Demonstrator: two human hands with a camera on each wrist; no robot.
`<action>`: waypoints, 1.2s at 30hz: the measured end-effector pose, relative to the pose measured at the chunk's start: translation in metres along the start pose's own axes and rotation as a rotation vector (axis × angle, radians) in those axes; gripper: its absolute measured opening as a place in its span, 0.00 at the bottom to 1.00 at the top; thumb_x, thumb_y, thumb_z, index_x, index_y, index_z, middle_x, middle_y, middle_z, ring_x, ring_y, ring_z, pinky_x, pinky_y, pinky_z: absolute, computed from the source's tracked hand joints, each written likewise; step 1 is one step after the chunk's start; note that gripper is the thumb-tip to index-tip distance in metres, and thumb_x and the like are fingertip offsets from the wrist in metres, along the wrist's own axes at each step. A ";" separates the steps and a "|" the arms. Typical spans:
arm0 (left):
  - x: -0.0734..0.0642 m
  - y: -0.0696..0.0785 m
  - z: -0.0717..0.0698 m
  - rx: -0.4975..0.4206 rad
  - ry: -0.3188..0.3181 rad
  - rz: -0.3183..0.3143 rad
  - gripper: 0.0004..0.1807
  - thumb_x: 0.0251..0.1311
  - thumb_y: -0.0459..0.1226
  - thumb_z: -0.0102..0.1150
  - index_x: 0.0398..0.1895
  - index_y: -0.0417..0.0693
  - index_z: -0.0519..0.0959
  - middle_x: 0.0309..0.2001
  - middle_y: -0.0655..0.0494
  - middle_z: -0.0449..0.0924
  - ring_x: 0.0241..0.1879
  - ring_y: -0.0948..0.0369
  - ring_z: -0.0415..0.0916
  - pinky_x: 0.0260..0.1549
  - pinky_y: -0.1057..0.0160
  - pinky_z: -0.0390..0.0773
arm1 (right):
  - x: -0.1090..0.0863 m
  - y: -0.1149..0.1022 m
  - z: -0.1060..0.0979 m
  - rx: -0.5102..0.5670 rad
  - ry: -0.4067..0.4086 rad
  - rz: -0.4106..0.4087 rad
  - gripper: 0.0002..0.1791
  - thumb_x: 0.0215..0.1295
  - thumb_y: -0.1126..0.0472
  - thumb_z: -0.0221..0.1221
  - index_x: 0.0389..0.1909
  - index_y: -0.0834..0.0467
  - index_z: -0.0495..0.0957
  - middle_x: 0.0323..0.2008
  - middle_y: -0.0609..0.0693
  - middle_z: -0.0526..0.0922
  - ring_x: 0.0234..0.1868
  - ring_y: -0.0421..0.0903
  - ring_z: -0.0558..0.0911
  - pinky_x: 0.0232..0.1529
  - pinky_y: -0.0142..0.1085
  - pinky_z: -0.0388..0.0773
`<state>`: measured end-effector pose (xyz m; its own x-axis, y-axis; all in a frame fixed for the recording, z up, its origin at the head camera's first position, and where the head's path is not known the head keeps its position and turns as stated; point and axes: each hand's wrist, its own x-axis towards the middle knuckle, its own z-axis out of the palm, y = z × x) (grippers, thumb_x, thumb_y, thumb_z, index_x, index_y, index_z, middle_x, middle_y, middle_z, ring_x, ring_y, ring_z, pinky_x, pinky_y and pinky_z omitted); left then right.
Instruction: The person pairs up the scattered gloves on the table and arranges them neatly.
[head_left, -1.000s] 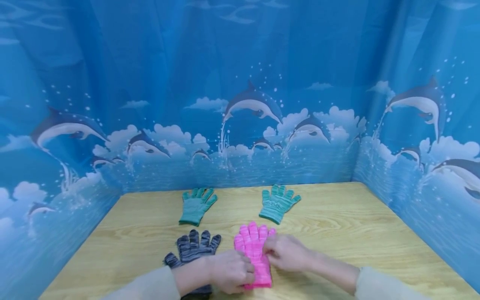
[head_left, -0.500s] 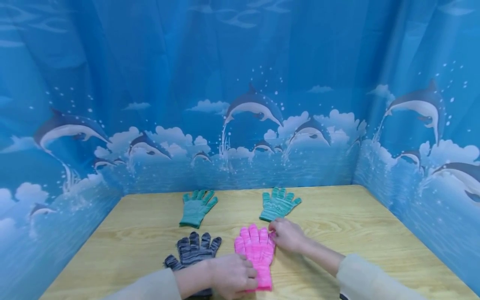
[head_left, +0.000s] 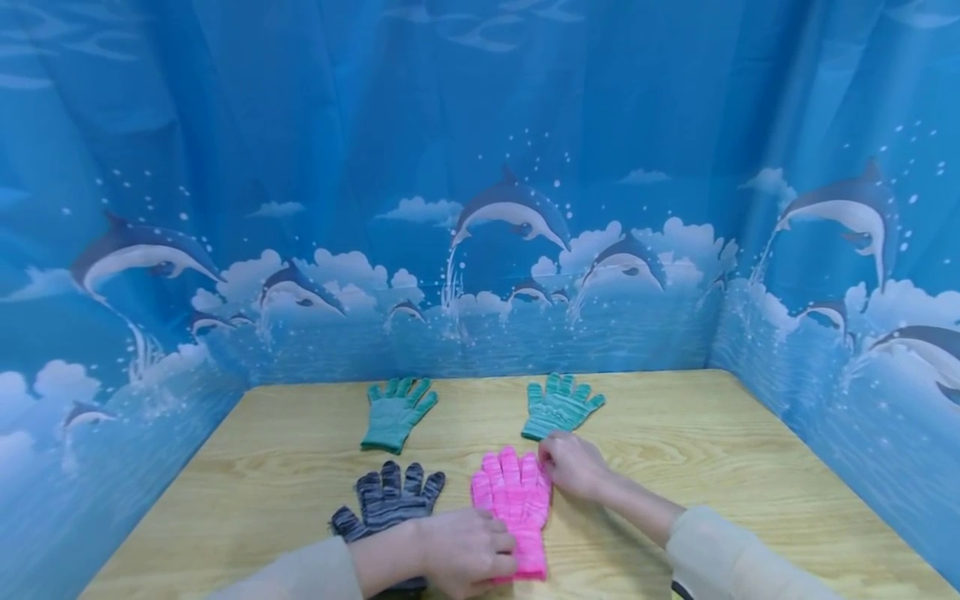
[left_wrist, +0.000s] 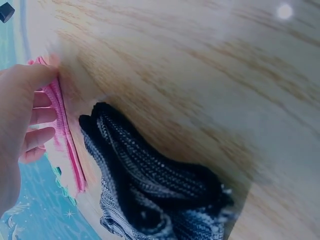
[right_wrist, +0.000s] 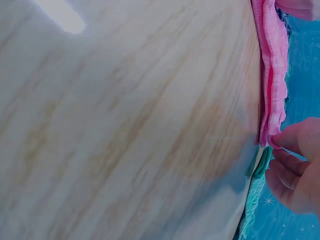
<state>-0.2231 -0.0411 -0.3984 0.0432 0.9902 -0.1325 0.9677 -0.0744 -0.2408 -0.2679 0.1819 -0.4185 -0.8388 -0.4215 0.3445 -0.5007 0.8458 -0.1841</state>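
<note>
A pink knitted glove (head_left: 517, 504) lies flat on the table, fingers pointing away. My left hand (head_left: 467, 552) holds its cuff at the left side; in the left wrist view the thumb (left_wrist: 42, 76) sits at the cuff edge with the fingers curled over the knit. With the right hand (head_left: 576, 467) I pinch the tip of its rightmost finger, which shows between thumb and fingers in the right wrist view. A black-and-grey glove (head_left: 392, 504) lies left of the pink one, its cuff partly hidden by the left hand and forearm.
Two green gloves lie farther back, one at the left (head_left: 393, 419) and a striped one at the right (head_left: 561, 408), just beyond the right hand. The wood-grain table (head_left: 720, 467) is bounded by a blue dolphin-print curtain (head_left: 375, 167) at the back and sides.
My right hand has gone from the pink glove's right side up to its outer fingertip, and that finger now spreads outward. The left hand has stayed at the cuff.
</note>
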 end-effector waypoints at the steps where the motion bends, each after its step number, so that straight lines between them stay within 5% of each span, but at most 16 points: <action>1: 0.000 0.000 0.000 -0.005 0.004 0.000 0.04 0.64 0.45 0.51 0.36 0.59 0.74 0.33 0.69 0.68 0.31 0.75 0.63 0.29 0.81 0.62 | 0.001 0.000 0.000 0.001 0.008 -0.012 0.06 0.46 0.71 0.60 0.22 0.56 0.79 0.24 0.45 0.73 0.29 0.45 0.76 0.26 0.35 0.74; 20: -0.001 0.000 0.001 0.009 0.040 0.016 0.04 0.63 0.44 0.52 0.35 0.58 0.75 0.32 0.68 0.68 0.31 0.74 0.64 0.27 0.81 0.62 | 0.002 0.007 0.005 0.042 -0.059 -0.045 0.05 0.49 0.69 0.60 0.24 0.55 0.79 0.24 0.44 0.77 0.28 0.43 0.78 0.28 0.34 0.74; 28: -0.001 -0.001 0.002 0.008 0.073 0.024 0.03 0.62 0.44 0.53 0.33 0.57 0.74 0.31 0.68 0.68 0.30 0.73 0.64 0.26 0.80 0.61 | 0.003 0.009 0.001 -0.052 -0.040 -0.120 0.05 0.50 0.69 0.58 0.22 0.56 0.77 0.22 0.45 0.76 0.27 0.45 0.78 0.24 0.34 0.73; 36: -0.001 0.000 0.002 0.036 0.046 0.031 0.06 0.65 0.45 0.48 0.36 0.58 0.74 0.33 0.68 0.69 0.31 0.73 0.65 0.28 0.80 0.63 | 0.014 -0.001 0.002 -0.020 0.005 -0.086 0.04 0.52 0.64 0.64 0.29 0.57 0.81 0.28 0.47 0.79 0.33 0.46 0.79 0.31 0.36 0.77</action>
<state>-0.2239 -0.0419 -0.4003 0.0852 0.9917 -0.0963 0.9563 -0.1085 -0.2717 -0.2796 0.1750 -0.4156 -0.7917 -0.4918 0.3625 -0.5668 0.8126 -0.1355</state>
